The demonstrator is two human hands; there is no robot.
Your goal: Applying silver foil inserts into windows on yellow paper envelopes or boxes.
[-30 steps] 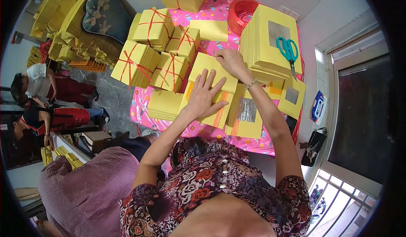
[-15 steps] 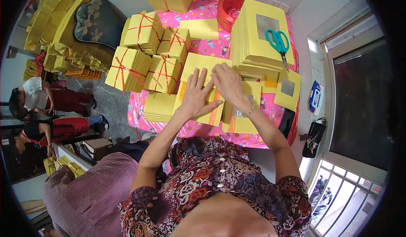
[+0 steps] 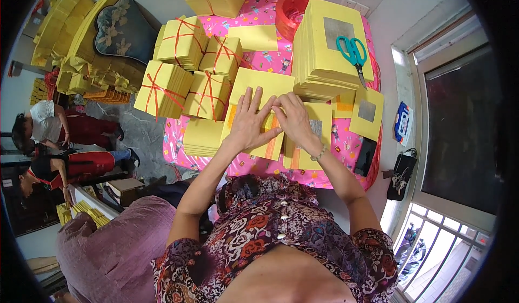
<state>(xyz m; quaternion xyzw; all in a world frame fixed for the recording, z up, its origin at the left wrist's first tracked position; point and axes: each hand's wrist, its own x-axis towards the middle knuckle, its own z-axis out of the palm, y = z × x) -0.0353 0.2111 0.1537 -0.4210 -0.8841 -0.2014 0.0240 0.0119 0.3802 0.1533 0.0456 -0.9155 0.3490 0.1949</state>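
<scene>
My left hand (image 3: 248,123) lies flat with fingers spread on a yellow paper sheet (image 3: 261,82) printed with orange. Beside it, my right hand (image 3: 294,120) has its fingers bent and pressed together on the sheet's right edge, close to my left fingertips; the fingertips are partly hidden. Under my right wrist lies another yellow sheet (image 3: 324,115) with a silver patch. A tall stack of yellow paper (image 3: 306,54) rises beyond my right hand, with teal-handled scissors (image 3: 354,54) on top.
Yellow paper bundles (image 3: 175,38) tied with red ribbon stand left on the pink tablecloth (image 3: 181,135). A red basket (image 3: 289,17) sits at the back, a black phone (image 3: 365,156) at the right edge. Two people are on the left, near a chair (image 3: 121,27) and more yellow paper.
My right hand has slid slightly nearer to me along the sheet's edge. My left hand stays flat in almost the same place.
</scene>
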